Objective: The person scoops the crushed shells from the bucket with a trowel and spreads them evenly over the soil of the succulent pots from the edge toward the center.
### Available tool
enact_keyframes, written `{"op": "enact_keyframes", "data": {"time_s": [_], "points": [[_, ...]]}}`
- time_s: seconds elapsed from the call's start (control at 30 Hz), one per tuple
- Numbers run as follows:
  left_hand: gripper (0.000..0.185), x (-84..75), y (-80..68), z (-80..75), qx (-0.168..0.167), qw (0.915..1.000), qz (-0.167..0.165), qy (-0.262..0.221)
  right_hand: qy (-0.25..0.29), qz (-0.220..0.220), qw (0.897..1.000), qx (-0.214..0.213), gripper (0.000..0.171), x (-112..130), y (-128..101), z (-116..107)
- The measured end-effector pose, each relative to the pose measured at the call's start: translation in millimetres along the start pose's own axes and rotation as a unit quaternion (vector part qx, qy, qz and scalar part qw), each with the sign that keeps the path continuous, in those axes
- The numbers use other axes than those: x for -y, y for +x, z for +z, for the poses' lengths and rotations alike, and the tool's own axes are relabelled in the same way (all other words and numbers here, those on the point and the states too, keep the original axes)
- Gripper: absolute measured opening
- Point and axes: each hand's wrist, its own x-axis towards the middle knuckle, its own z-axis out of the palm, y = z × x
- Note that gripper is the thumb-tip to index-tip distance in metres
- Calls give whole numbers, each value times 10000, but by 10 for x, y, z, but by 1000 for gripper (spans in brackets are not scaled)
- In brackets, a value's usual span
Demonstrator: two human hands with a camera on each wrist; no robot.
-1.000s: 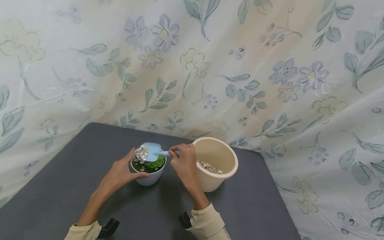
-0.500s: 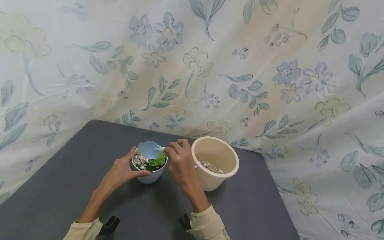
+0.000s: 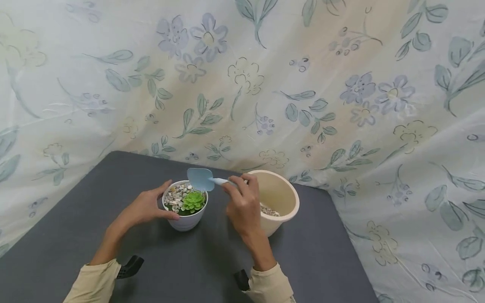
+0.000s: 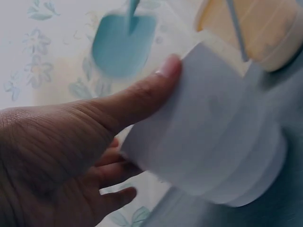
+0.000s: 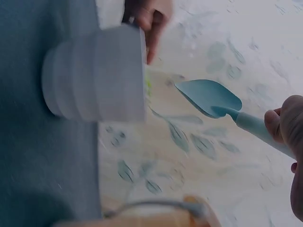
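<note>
My left hand (image 3: 145, 206) holds a small white flowerpot (image 3: 186, 222) at its rim, thumb on the near side and fingers behind. Inside it a green succulent (image 3: 193, 202) stands beside a layer of pale pebbles (image 3: 176, 195). The right hand (image 3: 244, 206) grips the handle of a light blue hand trowel (image 3: 201, 179), whose blade hangs over the pot's far right rim. In the right wrist view the trowel blade (image 5: 208, 97) is apart from the pot (image 5: 99, 75) and bears no pebbles. The left wrist view shows my thumb (image 4: 147, 94) against the pot wall.
A cream bucket (image 3: 293, 206) with pebbles (image 3: 269, 210) at its bottom stands to the right, partly hidden by my right hand. Its wire handle (image 5: 156, 204) shows in the right wrist view. The grey table (image 3: 314, 256) meets a floral curtain (image 3: 242, 84) behind.
The trowel tipped its pebbles into the left part of the pot, then lifted up and right. The right hand moved right with it; the left hand stayed on the pot.
</note>
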Motion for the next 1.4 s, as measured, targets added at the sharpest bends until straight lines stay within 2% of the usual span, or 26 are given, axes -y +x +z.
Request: {"op": "enact_keyframes", "data": {"time_s": [0.17, 0.27, 0.43, 0.53, 0.63, 0.7, 0.77, 0.87, 1.0, 1.1, 1.2, 1.4], "points": [[123, 107, 138, -177, 466, 9971, 598, -64, 99, 478, 9979, -417, 2, -253, -21, -257], [120, 142, 206, -241, 732, 9938, 823, -124, 63, 794, 9952, -565, 2, -417, -56, -422], [115, 214, 325, -281, 1170, 9879, 976, -301, -89, 1323, 9880, -797, 4, -681, -170, -666], [115, 237, 392, -295, 1357, 9852, 998, -319, -207, 1564, 9851, -682, 5, -845, -242, -802], [116, 187, 409, -310, 1421, 9845, 1003, -223, -442, 1735, 9836, -218, 5, -1000, -304, -941], [114, 93, 397, -322, 1318, 9861, 1005, -116, -658, 1781, 9815, 245, 7, -1088, -329, -1015], [109, -63, 380, -319, 1095, 9887, 1022, -22, -878, 1682, 9792, 715, 10, -1167, -346, -1049], [98, -350, 385, -251, 557, 9918, 1152, 20, -1159, 1387, 9734, 1405, 12, -1248, -365, -1026], [87, -748, 432, -11, 39, 9882, 1522, -165, -1479, 854, 9631, 2079, 14, -1279, -373, -884], [84, -1004, 491, 222, 1, 9827, 1824, -327, -1799, 471, 9489, 2550, 28, -1260, -366, -751], [82, -1190, 574, 449, 109, 9789, 1994, -434, -2052, 268, 9280, 3098, 40, -1230, -370, -631], [76, -1305, 696, 768, 297, 9789, 1944, -546, -2376, 226, 8891, 3905, 34, -1166, -345, -444]]}}
